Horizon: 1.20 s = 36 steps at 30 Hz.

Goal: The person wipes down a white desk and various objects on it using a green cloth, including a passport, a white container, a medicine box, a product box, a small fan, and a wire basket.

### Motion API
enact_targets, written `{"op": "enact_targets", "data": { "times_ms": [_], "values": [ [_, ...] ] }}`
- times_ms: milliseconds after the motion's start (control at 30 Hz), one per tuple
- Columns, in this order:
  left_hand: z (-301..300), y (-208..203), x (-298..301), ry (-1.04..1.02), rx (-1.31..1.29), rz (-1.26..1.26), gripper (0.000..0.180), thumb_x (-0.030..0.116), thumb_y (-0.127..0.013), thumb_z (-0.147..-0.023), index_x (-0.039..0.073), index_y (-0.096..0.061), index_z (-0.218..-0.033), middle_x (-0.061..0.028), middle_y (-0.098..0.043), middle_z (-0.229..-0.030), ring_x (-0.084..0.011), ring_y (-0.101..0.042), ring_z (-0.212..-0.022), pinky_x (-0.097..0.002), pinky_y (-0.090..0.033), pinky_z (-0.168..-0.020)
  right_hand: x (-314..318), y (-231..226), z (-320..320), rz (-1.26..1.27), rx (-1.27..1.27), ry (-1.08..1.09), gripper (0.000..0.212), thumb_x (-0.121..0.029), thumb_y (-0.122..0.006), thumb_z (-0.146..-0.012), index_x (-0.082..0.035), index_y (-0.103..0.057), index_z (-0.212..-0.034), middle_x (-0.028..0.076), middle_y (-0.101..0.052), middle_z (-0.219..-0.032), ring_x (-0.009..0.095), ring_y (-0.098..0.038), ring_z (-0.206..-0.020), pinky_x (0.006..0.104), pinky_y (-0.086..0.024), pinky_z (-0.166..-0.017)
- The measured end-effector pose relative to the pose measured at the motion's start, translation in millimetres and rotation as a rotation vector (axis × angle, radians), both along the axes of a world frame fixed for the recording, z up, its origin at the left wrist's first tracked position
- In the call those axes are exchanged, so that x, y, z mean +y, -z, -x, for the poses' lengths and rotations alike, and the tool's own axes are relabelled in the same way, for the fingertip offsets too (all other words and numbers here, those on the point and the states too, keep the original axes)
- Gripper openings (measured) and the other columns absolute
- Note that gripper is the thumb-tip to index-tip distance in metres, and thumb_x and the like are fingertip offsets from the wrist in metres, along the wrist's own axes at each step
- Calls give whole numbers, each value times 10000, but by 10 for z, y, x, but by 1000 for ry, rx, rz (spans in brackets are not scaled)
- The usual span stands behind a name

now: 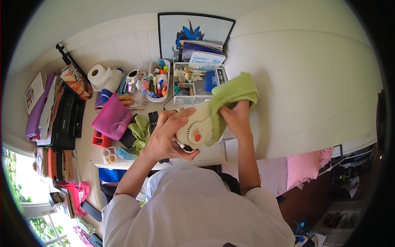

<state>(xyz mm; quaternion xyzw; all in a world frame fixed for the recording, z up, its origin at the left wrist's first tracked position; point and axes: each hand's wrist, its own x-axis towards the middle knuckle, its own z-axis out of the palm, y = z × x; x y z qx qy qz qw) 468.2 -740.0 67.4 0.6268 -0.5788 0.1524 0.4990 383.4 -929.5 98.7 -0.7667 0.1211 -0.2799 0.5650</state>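
The left hand wraps its fingers around a cream round gadget, gripping it steady above the desk. The right hand closes on a green cloth draped over the gadget's upper edge, pressing it there to wipe. Left of the gadget lie a pink pouch and a paper roll.

Soft green cloth, smooth cream plastic gadget

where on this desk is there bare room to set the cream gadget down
Bare desk shows only in front of the white caddy and clear organizer, under the hands. Left of that is crowded: pink bag, green cloth, paper roll.
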Motion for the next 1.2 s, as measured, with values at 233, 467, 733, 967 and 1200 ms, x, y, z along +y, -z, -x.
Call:
{"op": "enact_targets", "data": {
  "times_ms": [233,467,733,967,1200],
  "values": [
    [-4,-6,-114,18,122,-106,890,232,-822,-493,12,-412,-1252,-133,-527,-1092,-287,-479,-936,-353,-483,-797,367,46,85,609,-60,-65,414,-223,-753,-588,-50,-605,-934,106,-594,-951,291,-564,-890,396,-427,-789],
    [-56,75,-75,183,271,53,1033,211,-851,-480,49,-276,-1322,-186,-509,-1131,-281,-526,-995,-370,-483,-843,-6,89,-96,-60,-95,61,373,-149,-747,-666,-11,-589,-974,78,-608,-931,199,-588,-858,341,-455,-789],
    [-134,61,-72,280,371,239,1101,178,-851,-510,82,-157,-1360,-231,-475,-1212,-315,-505,-1119,-395,-400,-956,228,274,305,60,-124,-27,339,-85,-748,-677,-21,-589,-969,53,-596,-926,155,-572,-855,314,-462,-785],
    [-109,43,-102,233,362,266,1089,206,-849,-524,75,-164,-1360,-247,-471,-1210,-322,-510,-1115,-395,-410,-950,417,351,225,77,-235,46,318,-135,-710,-740,-6,-582,-1001,95,-578,-1005,199,-552,-920,351,-435,-826],
    [-69,80,-44,170,488,329,1083,279,-843,-526,61,-178,-1352,-253,-471,-1210,-312,-515,-1108,-389,-413,-948,187,369,248,-17,-272,12,370,-141,-743,-718,-8,-584,-1025,98,-597,-1008,200,-582,-888,327,-465,-786]
  ]
}}
